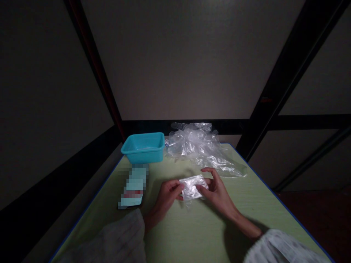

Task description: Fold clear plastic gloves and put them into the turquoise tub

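Observation:
A small folded piece of clear plastic (191, 187), shiny and creased, is held just above the table between both hands. My left hand (169, 193) pinches its left edge, the thumb lying on top. On the right side, my right hand (215, 188) grips it with the thumb pressed on its face, while the index finger is raised and bent away from it. Whether the piece is a glove or a bag, I cannot tell. Beyond the hands lies a loose heap of thin clear plastic (196, 144), with glove-like finger ends at its edges.
A turquoise plastic basin (144, 148) stands at the table's back left corner. In front of it lies a pixelated phone-shaped object (134, 188). The pale green table (197, 233) has a blue edge, and a panelled wall (186, 65) rises behind it.

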A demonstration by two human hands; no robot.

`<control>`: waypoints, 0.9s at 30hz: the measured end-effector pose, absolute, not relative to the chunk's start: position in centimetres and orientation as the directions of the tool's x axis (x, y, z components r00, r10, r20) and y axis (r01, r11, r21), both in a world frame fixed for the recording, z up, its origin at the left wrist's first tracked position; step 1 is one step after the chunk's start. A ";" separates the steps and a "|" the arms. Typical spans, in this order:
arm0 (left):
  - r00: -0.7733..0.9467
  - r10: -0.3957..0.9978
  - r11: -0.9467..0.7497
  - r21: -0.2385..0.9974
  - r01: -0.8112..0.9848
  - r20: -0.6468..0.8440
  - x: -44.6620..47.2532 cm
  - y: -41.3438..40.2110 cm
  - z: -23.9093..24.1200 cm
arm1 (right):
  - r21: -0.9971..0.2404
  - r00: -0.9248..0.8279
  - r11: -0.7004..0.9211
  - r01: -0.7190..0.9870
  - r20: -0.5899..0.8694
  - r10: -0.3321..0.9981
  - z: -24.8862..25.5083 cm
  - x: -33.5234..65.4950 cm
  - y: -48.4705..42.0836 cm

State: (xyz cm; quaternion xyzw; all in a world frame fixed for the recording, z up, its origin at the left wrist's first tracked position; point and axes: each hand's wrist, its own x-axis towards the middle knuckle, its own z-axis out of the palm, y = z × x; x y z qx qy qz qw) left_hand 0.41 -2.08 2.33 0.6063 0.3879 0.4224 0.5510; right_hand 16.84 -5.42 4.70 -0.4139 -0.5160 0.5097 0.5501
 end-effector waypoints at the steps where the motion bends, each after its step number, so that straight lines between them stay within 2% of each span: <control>1: 0.331 0.940 -0.090 0.996 -0.008 0.087 0.3 -2.1 2.4 | -0.980 -0.038 0.137 -0.141 0.144 0.989 4.6 16.7 -5.3; 7: 0.316 0.927 -0.191 0.979 -0.067 0.202 -0.4 -2.0 2.4 | -0.980 -0.007 0.149 -0.131 0.152 0.988 3.2 16.7 -5.0; 12: 0.345 0.933 -0.120 0.993 0.020 0.105 -0.7 -2.1 2.0 | -0.979 -0.024 0.190 -0.078 0.193 0.981 2.5 17.1 -4.9; 20: 0.412 0.911 -0.041 0.999 0.019 0.029 -0.3 -2.4 1.9 | -0.974 -0.111 0.193 -0.121 0.207 0.972 2.5 17.0 -4.6; 24: 0.438 0.899 -0.043 0.998 0.039 0.022 -0.4 -2.8 2.5 | -0.977 -0.166 0.185 -0.103 0.201 0.965 2.9 17.3 -4.5; 27: 0.479 0.875 -0.106 0.993 0.042 0.073 -0.7 -2.7 2.6 | -0.983 -0.274 0.183 -0.015 0.180 0.945 3.2 17.7 -4.6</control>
